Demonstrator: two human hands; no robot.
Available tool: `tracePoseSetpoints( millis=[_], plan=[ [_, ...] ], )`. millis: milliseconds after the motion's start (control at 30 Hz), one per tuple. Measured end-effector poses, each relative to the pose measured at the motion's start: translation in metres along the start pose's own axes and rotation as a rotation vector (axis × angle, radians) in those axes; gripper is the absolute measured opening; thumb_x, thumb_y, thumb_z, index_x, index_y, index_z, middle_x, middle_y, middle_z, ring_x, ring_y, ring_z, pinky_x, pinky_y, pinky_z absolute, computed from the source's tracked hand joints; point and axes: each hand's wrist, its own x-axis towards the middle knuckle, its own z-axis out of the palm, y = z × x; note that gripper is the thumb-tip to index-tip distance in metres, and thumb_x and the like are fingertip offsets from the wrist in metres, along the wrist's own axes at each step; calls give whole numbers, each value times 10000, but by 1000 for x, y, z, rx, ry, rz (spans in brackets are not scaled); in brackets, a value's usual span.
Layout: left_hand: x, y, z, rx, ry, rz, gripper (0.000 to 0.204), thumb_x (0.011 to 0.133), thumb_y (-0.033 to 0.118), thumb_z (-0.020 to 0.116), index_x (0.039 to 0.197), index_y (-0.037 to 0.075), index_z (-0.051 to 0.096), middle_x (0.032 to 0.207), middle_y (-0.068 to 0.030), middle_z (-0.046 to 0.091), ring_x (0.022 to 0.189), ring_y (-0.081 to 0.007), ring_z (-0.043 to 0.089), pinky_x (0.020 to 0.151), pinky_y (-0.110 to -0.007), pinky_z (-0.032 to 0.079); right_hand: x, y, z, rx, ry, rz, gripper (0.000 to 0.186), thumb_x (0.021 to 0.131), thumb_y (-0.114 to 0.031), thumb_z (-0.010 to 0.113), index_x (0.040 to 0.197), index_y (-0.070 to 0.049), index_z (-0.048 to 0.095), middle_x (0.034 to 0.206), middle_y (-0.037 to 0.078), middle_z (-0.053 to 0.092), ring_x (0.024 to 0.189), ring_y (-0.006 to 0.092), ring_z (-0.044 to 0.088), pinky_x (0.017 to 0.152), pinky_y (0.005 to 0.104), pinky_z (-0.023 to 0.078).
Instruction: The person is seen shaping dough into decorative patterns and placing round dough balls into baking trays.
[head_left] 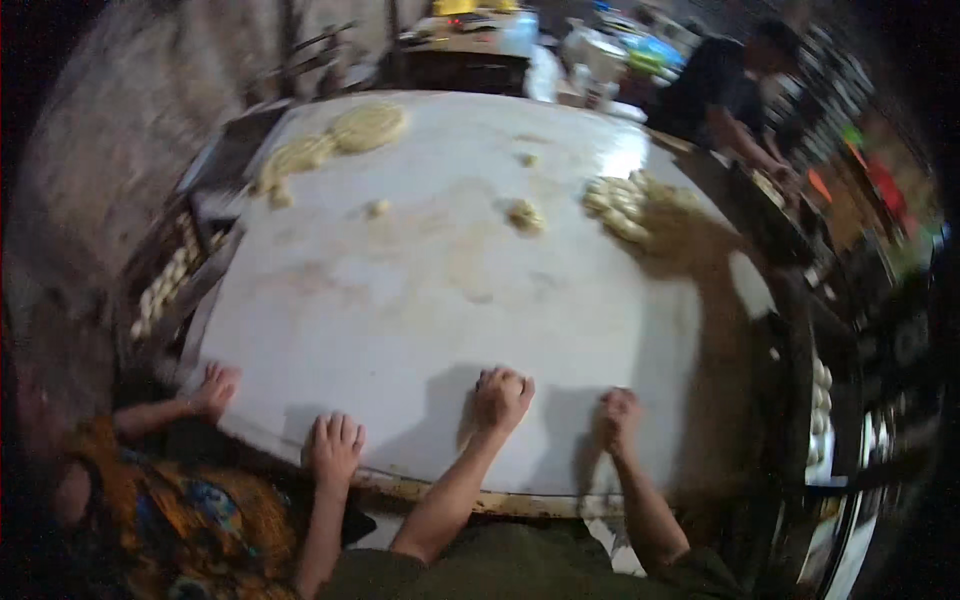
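Note:
Over the near part of the big white tabletop (400, 310), my left hand (505, 398) is curled closed, palm side down. To its right my right hand (618, 415) is also closed in a fist, close to the table's front edge. What either hand holds, if anything, is hidden beneath the fingers and blurred. Farther off, a small lump of dough (526, 216) and a smaller dough piece (530, 160) lie beyond my left hand. A heap of dough pieces (618, 205) sits at the far right, partly in shadow.
At my left, a person in a patterned shirt (200, 505) rests both hands on the table edge. Flattened dough (367, 127) lies at the far left. Trays with pale dough pieces (165, 285) flank the table. Another person (730, 90) works at the far right.

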Motion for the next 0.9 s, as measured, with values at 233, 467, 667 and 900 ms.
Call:
tracePoseSetpoints(
  millis=[233, 467, 667, 900],
  plan=[
    [-44, 22, -21, 385, -100, -123, 116, 801, 202, 607, 789, 87, 608, 997, -97, 548, 920, -270, 518, 724, -390, 501, -50, 35, -56, -1054, 248, -538, 112, 815, -122, 593, 736, -89, 521, 783, 64, 458, 768, 239, 442, 720, 373, 375],
    [-56, 29, 37, 222, -121, 24, 104, 782, 171, 567, 800, 73, 597, 1006, -72, 551, 997, -300, 496, 820, -430, 454, -65, -63, -11, -1147, -362, -225, 415, 864, -395, 500, 1143, -94, 564, 1225, 121, 501, 1177, 334, 418, 986, 470, 349],
    [-64, 43, 9, 420, -279, -59, 215, 714, 72, 584, 921, 47, 536, 1023, -134, 514, 1004, -340, 486, 812, -429, 437, -92, -169, -119, -1045, -848, -74, 341, 805, -198, 589, 1114, -64, 535, 1165, 172, 503, 1070, 344, 494, 919, 431, 400],
    [-23, 160, 7, -780, -433, -637, 379, 814, 206, 642, 1098, -21, 533, 975, -105, 560, 885, -185, 541, 796, -326, 460, -60, -486, -366, -920, -56, -374, 260, 861, -200, 575, 1080, -60, 592, 981, 66, 628, 882, 168, 605, 803, 303, 485]
  ],
)
